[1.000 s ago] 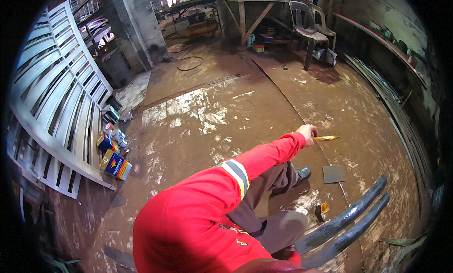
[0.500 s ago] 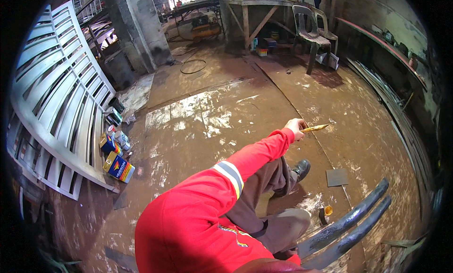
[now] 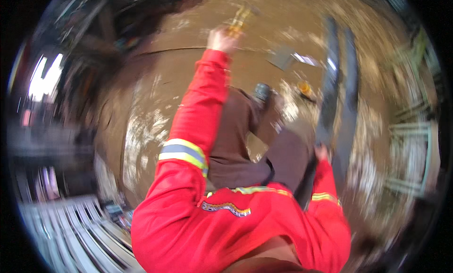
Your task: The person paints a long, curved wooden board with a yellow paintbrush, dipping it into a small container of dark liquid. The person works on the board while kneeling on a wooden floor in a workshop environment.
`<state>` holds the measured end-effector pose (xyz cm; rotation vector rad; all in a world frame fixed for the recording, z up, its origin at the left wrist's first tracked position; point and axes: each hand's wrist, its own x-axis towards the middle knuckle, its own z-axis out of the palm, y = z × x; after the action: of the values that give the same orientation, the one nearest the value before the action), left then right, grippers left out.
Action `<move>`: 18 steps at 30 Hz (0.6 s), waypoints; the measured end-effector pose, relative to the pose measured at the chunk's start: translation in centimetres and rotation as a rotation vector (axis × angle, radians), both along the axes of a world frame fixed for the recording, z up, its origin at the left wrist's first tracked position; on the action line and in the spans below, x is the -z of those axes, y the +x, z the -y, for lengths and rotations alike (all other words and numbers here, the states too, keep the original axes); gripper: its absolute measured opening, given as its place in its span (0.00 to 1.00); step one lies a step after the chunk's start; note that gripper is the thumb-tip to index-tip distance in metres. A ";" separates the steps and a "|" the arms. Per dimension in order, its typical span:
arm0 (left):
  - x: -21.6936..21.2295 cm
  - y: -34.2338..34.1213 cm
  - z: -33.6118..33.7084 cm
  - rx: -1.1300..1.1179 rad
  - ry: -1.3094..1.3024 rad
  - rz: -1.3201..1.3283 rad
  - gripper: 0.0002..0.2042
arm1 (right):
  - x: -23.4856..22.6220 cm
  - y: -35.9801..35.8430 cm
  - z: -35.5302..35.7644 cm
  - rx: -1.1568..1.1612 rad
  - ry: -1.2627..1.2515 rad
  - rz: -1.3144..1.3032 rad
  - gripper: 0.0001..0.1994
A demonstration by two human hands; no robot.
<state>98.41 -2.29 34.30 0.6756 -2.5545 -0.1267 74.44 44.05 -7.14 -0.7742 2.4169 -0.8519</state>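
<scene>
My left hand (image 3: 222, 40) is stretched far ahead at the upper middle, closed round a slim yellow-brown stick (image 3: 242, 19), which motion smears. Its exact kind does not show. My right hand (image 3: 322, 153) is at the edge of the nearer of two long dark curved bars, with its fingers closed on it. This dark bar (image 3: 329, 93) runs lengthwise beside my right leg. A second dark bar (image 3: 349, 84) lies parallel, just to its right. A small yellow-orange cup (image 3: 304, 89) sits on the floor left of the bars.
Beyond my shoe (image 3: 262, 91) lies a square grey plate (image 3: 281, 58) on the brown stained floor (image 3: 165, 74). A white slatted panel (image 3: 80, 230) stands at lower left. Far right, a pale green frame (image 3: 427, 155) is blurred.
The view has swung right and downward, with blur. My right hand, mostly hidden before, now shows at the bar. My left arm still holds the stick outstretched.
</scene>
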 end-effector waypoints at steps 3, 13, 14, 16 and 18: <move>5.7 -5.1 -3.6 -0.164 1.107 -0.453 0.16 | -0.2 9.3 -9.6 0.426 -0.037 0.169 0.25; 25.5 -17.4 -5.6 0.171 1.279 -0.278 0.13 | -11.1 19.8 -16.3 1.346 -0.514 0.279 0.09; 27.5 -18.5 -4.1 0.177 1.304 -0.292 0.12 | -11.2 19.1 -15.0 1.366 -0.564 0.226 0.08; 31.3 -17.5 -3.2 0.148 1.392 -0.284 0.12 | -13.4 19.0 -13.9 1.373 -0.402 0.141 0.08; 34.9 -15.5 -3.2 0.112 1.544 -0.300 0.11 | -14.4 19.8 -14.5 1.366 -0.280 0.095 0.08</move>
<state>82.91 0.92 -0.59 0.8497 -1.7691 -2.1226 94.22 58.54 7.23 1.0183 2.5382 -1.6105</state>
